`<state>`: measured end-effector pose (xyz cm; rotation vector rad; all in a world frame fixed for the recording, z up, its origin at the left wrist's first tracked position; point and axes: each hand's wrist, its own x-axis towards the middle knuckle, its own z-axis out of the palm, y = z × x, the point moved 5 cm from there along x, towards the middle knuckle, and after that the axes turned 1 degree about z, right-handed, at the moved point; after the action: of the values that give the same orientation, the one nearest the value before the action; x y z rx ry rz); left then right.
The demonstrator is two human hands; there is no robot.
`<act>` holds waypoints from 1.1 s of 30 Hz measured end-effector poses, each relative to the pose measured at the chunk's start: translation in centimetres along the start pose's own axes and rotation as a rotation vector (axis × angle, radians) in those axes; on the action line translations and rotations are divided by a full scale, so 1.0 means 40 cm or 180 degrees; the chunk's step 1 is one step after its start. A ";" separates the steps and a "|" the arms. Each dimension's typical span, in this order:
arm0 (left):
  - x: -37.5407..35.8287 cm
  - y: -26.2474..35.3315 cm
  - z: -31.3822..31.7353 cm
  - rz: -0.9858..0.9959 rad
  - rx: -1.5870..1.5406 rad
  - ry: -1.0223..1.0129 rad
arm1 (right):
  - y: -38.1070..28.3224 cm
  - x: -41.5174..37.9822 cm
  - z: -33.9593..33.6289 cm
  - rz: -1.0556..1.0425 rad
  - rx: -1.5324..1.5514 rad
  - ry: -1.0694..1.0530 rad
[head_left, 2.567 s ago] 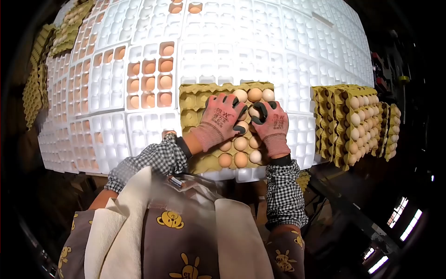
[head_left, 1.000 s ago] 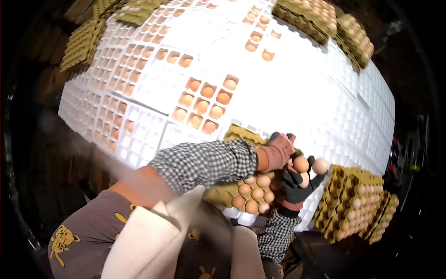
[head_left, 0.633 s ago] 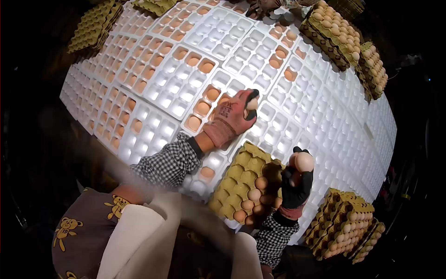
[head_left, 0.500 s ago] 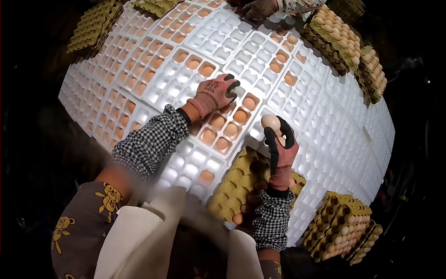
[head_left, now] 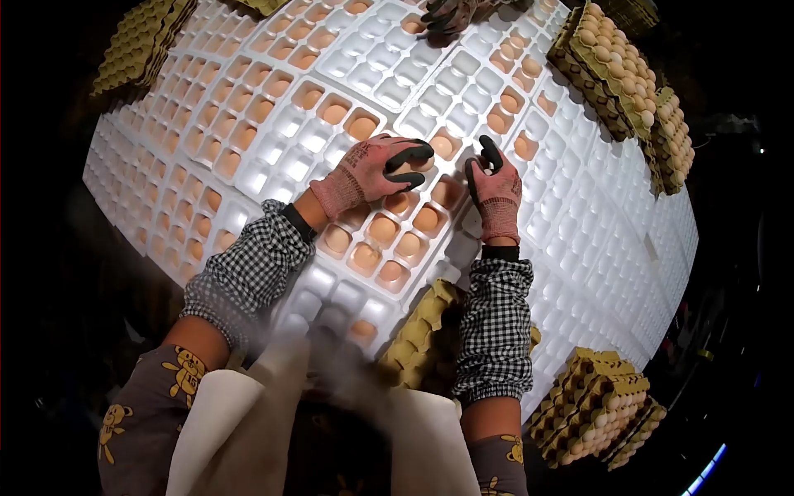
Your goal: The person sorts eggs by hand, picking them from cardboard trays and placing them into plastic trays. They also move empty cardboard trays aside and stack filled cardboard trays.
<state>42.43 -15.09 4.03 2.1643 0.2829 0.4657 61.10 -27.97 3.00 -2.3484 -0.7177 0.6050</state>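
Both my hands wear pink gloves with black fingertips. An egg (head_left: pixel 420 164) shows between the curled thumb and fingers of my left hand (head_left: pixel 376 172), above a white foam tray (head_left: pixel 376 279). Several of that tray's compartments hold brown eggs, such as one egg (head_left: pixel 383 229) just below this hand. My right hand (head_left: pixel 496 183) is at the tray's right edge, thumb and fingers bent around something pale, probably an egg, mostly hidden. One egg (head_left: pixel 442 148) sits in a compartment between the two hands. Below, my right sleeve partly covers a yellowish pulp egg carton (head_left: pixel 416 335).
More white foam trays (head_left: pixel 571 207) spread across the surface, some with eggs. Stacked cartons of eggs stand at the upper right (head_left: pixel 612 70) and lower right (head_left: pixel 591 413). Empty-looking cartons (head_left: pixel 145 45) are stacked upper left. Another person's gloved hand (head_left: pixel 451 15) is at the top.
My right hand has moved up from the pulp carton to the tray's edge. My left hand now shows an egg in its fingers. Another egg sits near the tray's top, and the view has shifted slightly.
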 end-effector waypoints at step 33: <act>-0.320 0.474 0.438 0.0936 0.1682 -0.1449 | 0.386 -0.793 -0.329 0.0590 0.3771 0.0647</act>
<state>38.98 -43.54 6.94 2.7687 -0.1932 0.0404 50.05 -63.29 9.88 -1.3222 0.0237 0.6116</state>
